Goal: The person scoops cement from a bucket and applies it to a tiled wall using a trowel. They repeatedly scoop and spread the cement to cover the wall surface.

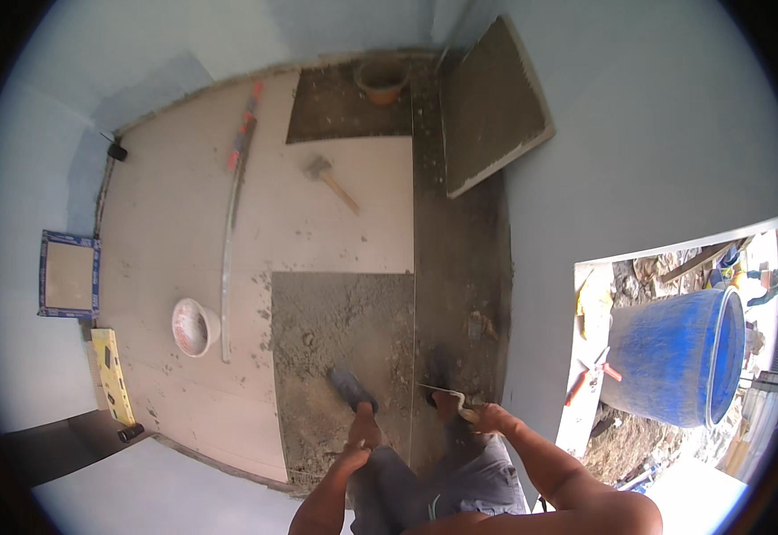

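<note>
My right hand [493, 419] is closed around the handle of a trowel [448, 390], held low over the floor by my right foot. My left hand [351, 456] hangs down beside my left knee, seemingly against the leg. Its fingers are too small and partly hidden to read. Both feet stand in front of me, the left one on a bed of rough grey mortar [326, 316]. To the right of a thin string-like line [414, 303] runs a dark bare strip of floor [456, 259].
Pale tiles [166, 196] cover the left floor, holding a mallet [335, 185], a long straightedge [226, 294] and a white bucket [194, 328]. Another bucket [382, 85] stands far back. A large tile [496, 116] leans on the right wall. A blue barrel [665, 357] is outside the opening.
</note>
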`<state>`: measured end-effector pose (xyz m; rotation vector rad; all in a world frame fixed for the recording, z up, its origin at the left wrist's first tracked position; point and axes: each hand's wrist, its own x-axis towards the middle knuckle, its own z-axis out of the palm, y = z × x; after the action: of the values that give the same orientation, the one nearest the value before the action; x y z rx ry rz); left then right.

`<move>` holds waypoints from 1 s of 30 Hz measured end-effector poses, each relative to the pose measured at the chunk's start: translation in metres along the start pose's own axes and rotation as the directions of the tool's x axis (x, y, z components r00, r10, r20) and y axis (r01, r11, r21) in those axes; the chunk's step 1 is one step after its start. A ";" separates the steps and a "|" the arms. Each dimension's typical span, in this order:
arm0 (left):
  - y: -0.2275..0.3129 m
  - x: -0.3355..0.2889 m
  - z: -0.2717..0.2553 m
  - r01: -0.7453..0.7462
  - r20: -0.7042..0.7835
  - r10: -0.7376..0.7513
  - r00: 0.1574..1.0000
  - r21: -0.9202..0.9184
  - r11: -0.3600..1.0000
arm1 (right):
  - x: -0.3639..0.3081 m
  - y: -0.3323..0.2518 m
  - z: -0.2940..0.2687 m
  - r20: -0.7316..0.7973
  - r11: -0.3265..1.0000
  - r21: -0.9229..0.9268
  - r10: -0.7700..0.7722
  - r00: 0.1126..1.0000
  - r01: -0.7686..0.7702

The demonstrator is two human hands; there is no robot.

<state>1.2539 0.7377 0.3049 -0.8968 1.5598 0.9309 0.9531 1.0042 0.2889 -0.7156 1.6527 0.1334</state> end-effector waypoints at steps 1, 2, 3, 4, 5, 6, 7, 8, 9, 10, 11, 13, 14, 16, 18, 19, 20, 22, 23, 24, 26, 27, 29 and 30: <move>-0.013 0.001 0.002 -0.027 -0.088 0.025 0.996 -0.018 0.999 | -0.016 0.006 -0.003 -0.003 1.000 -0.002 -0.004 1.000 0.004; -0.015 -0.009 -0.002 -0.058 -0.168 0.051 0.984 -0.036 0.998 | -0.030 0.013 -0.005 -0.001 1.000 -0.005 -0.002 1.000 0.002; -0.019 -0.019 -0.009 -0.040 -0.201 0.027 0.979 -0.063 0.997 | -0.045 0.019 -0.006 0.032 0.986 0.158 0.050 0.998 -0.054; -0.009 -0.035 -0.028 -0.030 -0.238 0.008 0.971 -0.086 0.996 | -0.060 0.025 -0.009 0.065 0.942 0.318 0.094 0.993 -0.110; 0.001 -0.051 -0.042 -0.015 -0.262 -0.016 0.965 -0.115 0.993 | -0.075 0.028 -0.006 0.119 0.868 0.466 0.130 0.984 -0.171; 0.010 -0.061 -0.051 -0.024 -0.298 -0.026 0.954 -0.162 0.986 | -0.089 0.027 -0.003 0.037 0.872 0.474 0.120 0.992 -0.123; 0.013 -0.070 -0.059 -0.019 -0.331 -0.054 0.942 -0.216 0.976 | -0.108 0.016 -0.004 0.039 0.837 0.522 0.171 0.985 -0.166; 0.010 -0.069 -0.064 -0.070 -0.374 -0.005 0.927 -0.187 0.980 | -0.129 0.000 -0.010 0.037 0.800 0.566 0.218 0.975 -0.200; 0.009 -0.067 -0.068 -0.128 -0.409 0.057 0.911 -0.150 0.980 | -0.144 -0.011 -0.005 0.037 0.752 0.613 0.277 0.960 -0.240; 0.023 -0.077 -0.080 -0.175 -0.383 0.097 0.919 -0.175 0.969 | -0.132 0.010 0.029 0.048 0.508 0.846 0.233 0.971 -0.164; 0.029 -0.089 -0.085 -0.202 -0.355 0.116 0.928 -0.213 0.956 | -0.135 0.009 0.049 0.006 0.451 0.884 0.260 0.966 -0.127; 0.027 -0.101 -0.089 -0.307 -0.407 0.221 0.887 -0.159 0.938 | -0.140 -0.002 0.080 -0.084 0.329 0.944 0.326 0.942 -0.030; 0.015 -0.098 -0.089 -0.331 -0.427 0.224 0.876 -0.193 0.924 | -0.139 -0.002 0.101 -0.050 0.217 0.976 0.239 0.970 -0.003; -0.015 -0.073 -0.084 -0.377 -0.467 0.224 0.856 -0.266 0.887 | -0.148 -0.024 0.130 -0.029 0.203 0.978 0.366 0.930 -0.050; -0.056 -0.062 -0.077 -0.462 -0.503 0.221 0.836 -0.428 0.777 | -0.161 -0.046 0.151 0.021 0.140 0.986 0.409 0.912 -0.086; -0.084 -0.053 -0.071 -0.496 -0.520 0.209 0.828 -0.505 0.706 | -0.166 -0.055 0.162 0.048 0.123 0.986 0.434 0.900 -0.111; -0.128 -0.035 -0.064 -0.563 -0.568 0.245 0.786 -0.493 0.663 | -0.167 -0.069 0.170 0.075 0.119 0.983 0.438 0.896 -0.140; -0.177 -0.038 -0.052 -0.414 -0.470 0.108 0.876 -0.618 0.668 | -0.166 -0.071 0.198 0.124 0.073 0.982 0.434 0.892 -0.172; -0.203 -0.043 -0.047 -0.336 -0.420 0.031 0.907 -0.678 0.653 | -0.170 -0.084 0.206 0.101 0.087 0.983 0.467 0.878 -0.159; -0.232 -0.055 -0.033 -0.292 -0.463 -0.019 0.886 -0.589 0.754 | -0.179 -0.094 0.213 0.073 0.105 0.984 0.499 0.864 -0.143; -0.294 -0.060 -0.012 -0.215 -0.402 -0.017 0.915 -0.525 0.823 | -0.177 -0.094 0.235 0.007 0.104 0.992 0.506 0.863 -0.069; -0.329 -0.063 0.004 -0.133 -0.332 -0.042 0.942 -0.487 0.863 | -0.174 -0.100 0.248 0.026 0.107 0.990 0.520 0.854 -0.095; -0.337 -0.083 0.006 -0.102 -0.269 -0.053 0.962 -0.531 0.842 | -0.201 -0.116 0.251 -0.020 0.127 0.990 0.578 0.816 -0.066; -0.323 -0.113 0.005 -0.103 -0.263 -0.087 0.961 -0.631 0.769 | -0.208 -0.115 0.255 -0.044 0.187 0.978 0.615 0.787 -0.091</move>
<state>1.5653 0.6178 0.3789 -1.5647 1.4820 1.4387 1.2387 1.1094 0.4589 0.7250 1.9040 -0.7426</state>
